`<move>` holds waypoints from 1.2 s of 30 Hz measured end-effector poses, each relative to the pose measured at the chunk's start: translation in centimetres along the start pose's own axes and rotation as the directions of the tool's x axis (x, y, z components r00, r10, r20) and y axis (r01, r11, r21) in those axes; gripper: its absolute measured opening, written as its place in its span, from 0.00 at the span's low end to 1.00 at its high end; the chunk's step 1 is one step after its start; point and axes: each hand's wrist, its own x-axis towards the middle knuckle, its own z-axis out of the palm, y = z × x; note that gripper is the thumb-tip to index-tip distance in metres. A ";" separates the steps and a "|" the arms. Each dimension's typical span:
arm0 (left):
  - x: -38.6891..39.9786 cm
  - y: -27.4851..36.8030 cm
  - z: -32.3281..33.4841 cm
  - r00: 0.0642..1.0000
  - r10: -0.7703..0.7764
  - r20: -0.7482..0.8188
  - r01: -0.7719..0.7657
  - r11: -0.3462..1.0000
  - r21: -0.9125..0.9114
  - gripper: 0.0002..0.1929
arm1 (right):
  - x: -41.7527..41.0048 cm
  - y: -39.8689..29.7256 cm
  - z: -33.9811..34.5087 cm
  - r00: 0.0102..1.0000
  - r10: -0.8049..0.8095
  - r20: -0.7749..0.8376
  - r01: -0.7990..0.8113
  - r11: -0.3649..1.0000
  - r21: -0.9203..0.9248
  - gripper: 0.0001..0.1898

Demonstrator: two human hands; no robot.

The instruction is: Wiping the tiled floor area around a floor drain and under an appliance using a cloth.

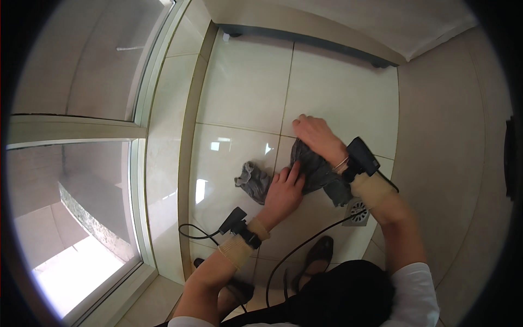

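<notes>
A dark grey cloth (pixel 312 169) lies crumpled on the tiled floor. My right hand (pixel 316 133) is at its upper end, fingers curled; the fingertips are partly hidden, so a hold on the cloth cannot be told. My left hand (pixel 284 194) rests over the cloth's left part with its fingers apart. Left of that hand, a bunched grey piece of cloth (pixel 253 184) with a frilled edge sits on the floor; whether it joins the dark cloth is hidden by the hand. Another grey fold (pixel 338 194) shows below my right wrist.
A round floor drain (pixel 358 212) lies below my right wrist. Black cables (pixel 286 253) run from the wrist devices. A raised tiled ledge and window frame (pixel 143 171) stand at left. A low cabinet-like edge (pixel 306 43) spans the far side. Dark shoes (pixel 320 251) are near.
</notes>
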 end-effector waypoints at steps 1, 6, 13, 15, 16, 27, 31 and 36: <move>-0.1 -0.1 0.1 1.000 0.002 0.001 -0.002 1.000 0.001 0.23 | -0.1 -0.8 0.3 1.000 0.007 0.023 -0.006 0.999 -0.040 0.05; 0.3 0.4 0.4 1.000 0.022 -0.017 -0.022 0.999 0.030 0.24 | -1.2 -0.3 0.6 0.997 0.045 -0.062 -0.045 0.999 0.006 0.02; -0.1 -0.3 0.7 0.998 -0.021 -0.057 0.021 1.000 0.014 0.27 | 2.4 -3.1 2.7 0.984 0.149 -0.100 -0.118 0.958 0.262 0.03; 0.1 -0.2 0.9 0.999 -0.033 -0.021 0.032 0.998 -0.047 0.26 | 1.4 -2.8 3.1 0.982 0.180 -0.062 -0.154 0.943 0.293 0.04; 0.2 -0.4 0.7 0.999 -0.033 -0.024 0.032 0.999 -0.032 0.26 | 0.2 -2.2 3.1 0.983 0.133 -0.130 -0.092 0.956 0.280 0.05; -0.7 0.0 -0.3 1.000 -0.022 0.014 0.024 0.991 -0.130 0.21 | 0.6 -2.5 1.7 0.989 0.122 -0.087 -0.105 0.977 0.184 0.03; -0.7 -0.2 -0.6 0.998 -0.061 -0.017 0.057 0.986 -0.158 0.21 | 1.4 -3.3 2.7 0.986 0.108 -0.124 -0.082 0.976 0.199 0.02; -0.9 -0.6 -1.1 1.000 -0.015 -0.002 0.015 0.993 -0.120 0.20 | -3.8 -0.4 1.8 0.964 0.258 0.058 -0.263 0.915 0.305 0.03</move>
